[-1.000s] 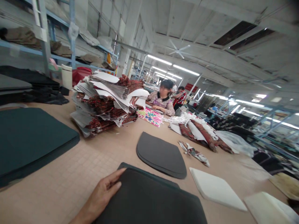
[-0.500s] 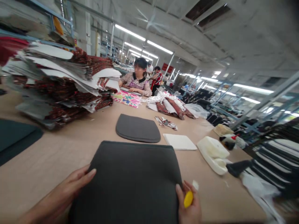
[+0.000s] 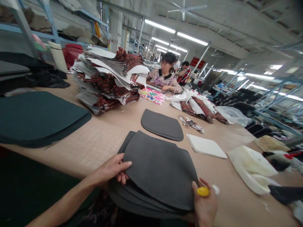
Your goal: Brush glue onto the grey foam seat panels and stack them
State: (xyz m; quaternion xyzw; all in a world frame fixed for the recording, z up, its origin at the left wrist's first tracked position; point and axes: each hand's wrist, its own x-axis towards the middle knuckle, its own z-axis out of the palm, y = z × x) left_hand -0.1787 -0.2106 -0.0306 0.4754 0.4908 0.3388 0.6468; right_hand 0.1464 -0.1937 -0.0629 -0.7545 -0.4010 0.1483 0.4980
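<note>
A dark grey rounded sheet [image 3: 161, 167] lies tilted before me, over several like sheets whose edges fan out below it. My left hand [image 3: 115, 168] grips its left edge, thumb on top and fingers beneath. At the right edge my right hand [image 3: 205, 203] pinches the sheet with thumb and fingers. A yellow, rounded object [image 3: 203, 191] sticks out of that same hand; the rest of it is hidden, so its kind cannot be told. Farther up the table lies a small stack of grey sheets [image 3: 162, 124], beside a white rectangular pad [image 3: 205, 146].
Large dark green sheets [image 3: 42, 116] lie on the left of the table. Behind them rises a tall pile of patterned fabric pieces [image 3: 106, 82]. A co-worker [image 3: 164, 78] sits across the table. A cream-coloured foam piece [image 3: 252, 167] lies at the right.
The sheet in my hands has tipped down, and layers under it now show at the left and below. My view has swung left, showing more of the green sheets.
</note>
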